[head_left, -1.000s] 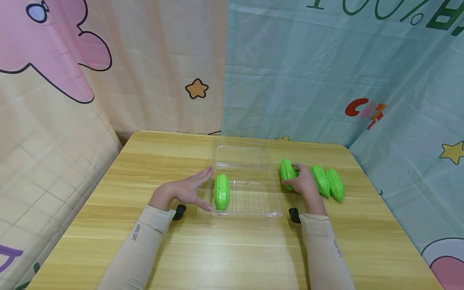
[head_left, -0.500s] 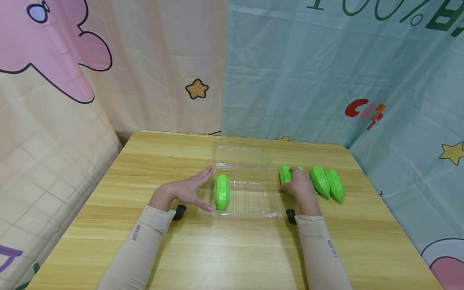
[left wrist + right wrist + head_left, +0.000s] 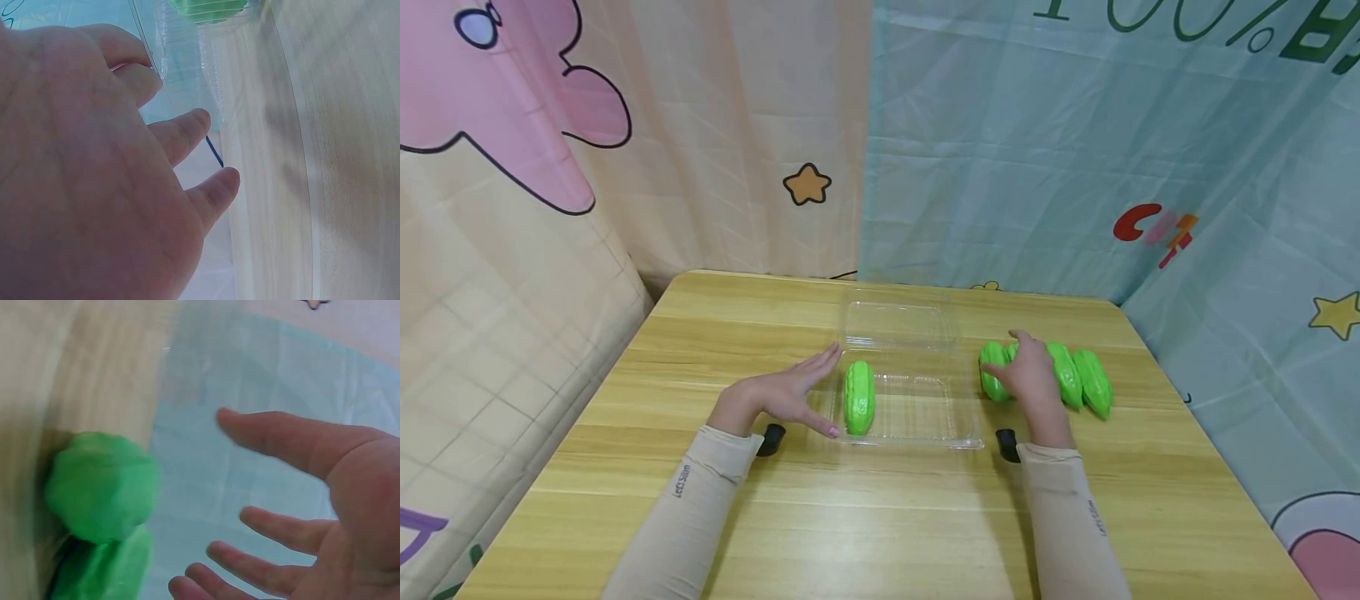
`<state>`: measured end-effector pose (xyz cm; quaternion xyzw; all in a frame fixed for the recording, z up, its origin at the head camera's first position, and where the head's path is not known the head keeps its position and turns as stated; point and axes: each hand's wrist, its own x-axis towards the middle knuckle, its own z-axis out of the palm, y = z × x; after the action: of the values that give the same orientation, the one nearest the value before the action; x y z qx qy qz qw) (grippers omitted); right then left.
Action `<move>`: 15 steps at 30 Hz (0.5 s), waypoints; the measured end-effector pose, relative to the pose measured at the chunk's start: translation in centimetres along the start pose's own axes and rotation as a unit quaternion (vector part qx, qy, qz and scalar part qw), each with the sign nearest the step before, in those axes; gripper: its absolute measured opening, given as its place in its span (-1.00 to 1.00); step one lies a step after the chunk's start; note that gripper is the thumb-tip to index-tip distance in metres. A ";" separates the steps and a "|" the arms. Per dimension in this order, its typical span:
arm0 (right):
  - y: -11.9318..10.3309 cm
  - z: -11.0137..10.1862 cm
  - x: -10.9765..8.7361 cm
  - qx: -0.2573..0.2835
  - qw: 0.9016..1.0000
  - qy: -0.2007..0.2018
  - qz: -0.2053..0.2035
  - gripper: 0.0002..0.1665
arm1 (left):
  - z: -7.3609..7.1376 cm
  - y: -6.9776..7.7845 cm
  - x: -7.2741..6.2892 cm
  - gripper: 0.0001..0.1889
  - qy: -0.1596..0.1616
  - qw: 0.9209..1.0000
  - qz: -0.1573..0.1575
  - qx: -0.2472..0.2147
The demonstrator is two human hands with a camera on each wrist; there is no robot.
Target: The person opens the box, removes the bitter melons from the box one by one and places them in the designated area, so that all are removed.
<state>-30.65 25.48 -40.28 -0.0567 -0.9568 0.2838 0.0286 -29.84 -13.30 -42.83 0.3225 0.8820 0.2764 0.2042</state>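
In the head view my left hand (image 3: 786,393) lies with fingers spread at the left edge of a clear plastic hinged box (image 3: 917,444), its lid laid back. A green ridged gourd (image 3: 860,398) lies lengthwise at the left inside it. My right hand (image 3: 1032,375) hovers over a row of similar gourds to the right of the box. The leftmost gourd (image 3: 992,379) lies by its thumb; another is mostly hidden behind the hand. In the right wrist view the fingers are spread and hold nothing, with a green gourd (image 3: 103,487) apart from them.
Two more gourds, an inner one (image 3: 1065,377) and an outer one (image 3: 1093,383), lie to the right of my right hand. The wooden table (image 3: 865,525) ends at the back before printed curtains (image 3: 985,167).
My right hand moved slightly left, then back right and away from the leftmost gourd, its fingers now straighter. That gourd sits slightly nearer to me. The left hand has stayed still.
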 end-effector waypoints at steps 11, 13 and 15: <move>-1.8 -1.9 -1.4 0.129 0.991 -0.030 -0.014 0.37 | 0.0 0.0 0.0 0.38 0.000 1.000 0.000 0.000; -2.1 -2.0 -1.6 0.152 0.987 -0.040 -0.020 0.40 | 0.0 0.0 -0.1 0.38 0.002 1.000 0.002 -0.003; -2.5 -2.0 -1.8 0.173 0.983 -0.051 -0.026 0.42 | 0.0 0.0 -0.1 0.39 0.001 1.000 0.000 -0.003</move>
<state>-28.88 24.27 -37.29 -0.0116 -0.8945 0.4468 -0.0039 -29.79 -13.36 -42.79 0.3221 0.8813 0.2789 0.2045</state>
